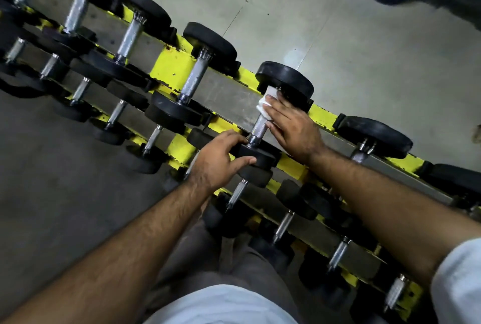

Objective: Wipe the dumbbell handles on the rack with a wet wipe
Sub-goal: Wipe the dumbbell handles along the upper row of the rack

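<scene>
On the upper tier of the yellow rack (170,64), which crosses the view from upper left to lower right, six dumbbells lie side by side; the lower tier, nearer the person, carries more, about ten chrome handles showing, though the dim left end makes the count uncertain. No writing, number or brand mark can be read on any black head or on the rack.

Fifth from the left on the upper tier lies the dumbbell (285,83) being wiped. Its knurled handle (259,126) runs crosswise to the rack's rails, long axis from the far head at upper right to the near head at lower left.

Over the far end of that handle, the right hand (292,128) presses a white wet wipe (265,102), fingers curved over the wipe and the bar. At the handle's near end, the left hand (220,158) grips the near head, thumb and fingers curled round its rim.
</scene>
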